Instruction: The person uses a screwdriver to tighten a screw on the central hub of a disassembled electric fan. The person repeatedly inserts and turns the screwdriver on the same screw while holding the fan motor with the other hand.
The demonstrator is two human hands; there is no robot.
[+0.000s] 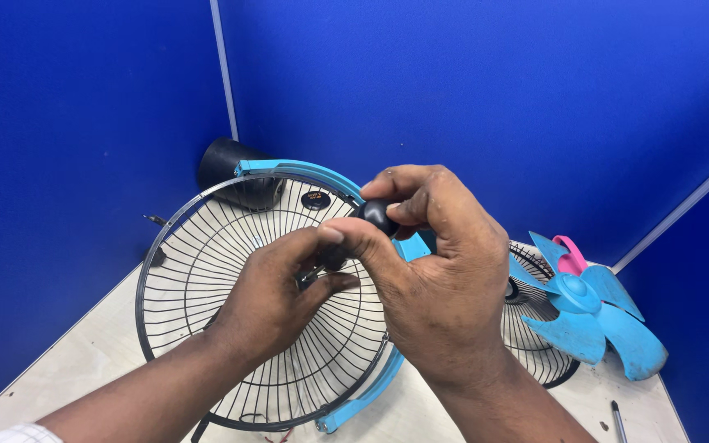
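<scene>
A round black wire fan guard [198, 279] with a light blue rim band [354, 402] stands tilted on the table in front of me. My left hand [276, 299] reaches over the guard's middle, fingers pinched on a small dark part near its centre. My right hand [432, 279] is above the guard's right side, with thumb and fingertips closed on a small black rounded knob [377, 215]. The two hands touch at the fingertips. Behind the guard's top, a black cylindrical motor housing [227, 164] shows.
A blue fan blade [596, 316] with a pink piece [569, 254] lies on a second black wire guard [535, 344] at the right. A pen-like tool [619, 420] lies at the table's lower right. Blue partition walls enclose the pale table [84, 361].
</scene>
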